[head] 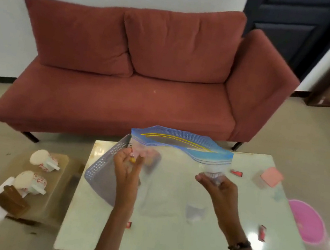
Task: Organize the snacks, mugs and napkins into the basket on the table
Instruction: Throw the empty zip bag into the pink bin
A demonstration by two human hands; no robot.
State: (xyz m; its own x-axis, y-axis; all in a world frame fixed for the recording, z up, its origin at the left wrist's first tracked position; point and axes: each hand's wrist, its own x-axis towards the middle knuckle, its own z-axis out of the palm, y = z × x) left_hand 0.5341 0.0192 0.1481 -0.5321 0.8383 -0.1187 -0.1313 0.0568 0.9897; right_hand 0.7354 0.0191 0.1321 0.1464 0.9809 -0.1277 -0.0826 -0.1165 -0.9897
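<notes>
I hold a clear zip bag (180,146) with a blue and yellow top strip up above the table, its mouth open. My left hand (128,166) pinches its left side and my right hand (215,181) grips its right lower part. Small snacks show blurred inside near my left fingers. A grey perforated basket (101,168) lies on the white table (162,243) behind my left hand. Red snack packets lie on the table at the back right (236,173), the right (262,232) and the front (129,224). Two white mugs with red print (43,160) (29,181) lie on a low stool to the left.
A brown napkin holder (11,201) on white paper sits beside the mugs. A pink-lidded container (270,177) stands at the table's back right. A pink round mat (306,220) lies on the floor to the right. A red sofa (145,78) stands behind the table.
</notes>
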